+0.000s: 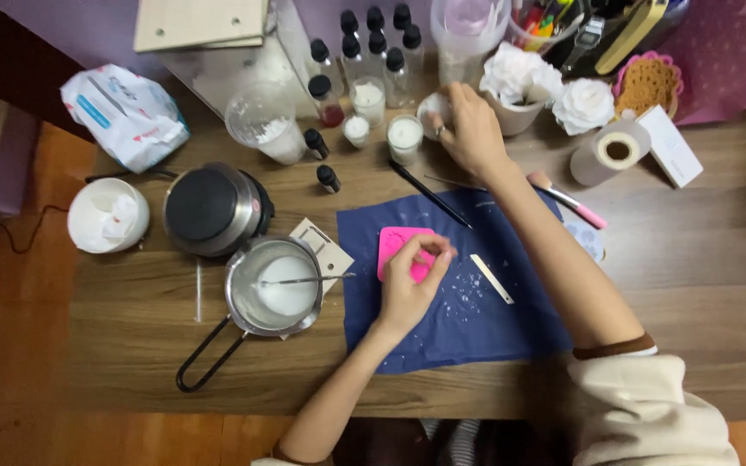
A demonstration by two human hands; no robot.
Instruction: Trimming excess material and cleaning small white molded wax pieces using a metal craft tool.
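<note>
My left hand (414, 280) rests on a pink silicone mould (393, 244) that lies on a dark blue cloth (468, 319), with fingertips pinched over its right side. My right hand (470, 129) reaches to the back of the table and holds a small white round container (432, 110) beside two small glasses of white wax (404, 135). White crumbs are scattered on the cloth near a flat wooden stick (491, 278).
A metal pot (274, 289) with white wax and a spoon sits left of the cloth, beside a small hotplate (211, 207). Several dark-capped bottles (373, 47), a plastic cup (262, 121), white fabric roses (582, 103), a tape roll (615, 154), a black stick (431, 196) and a pink brush (567, 198) crowd the back.
</note>
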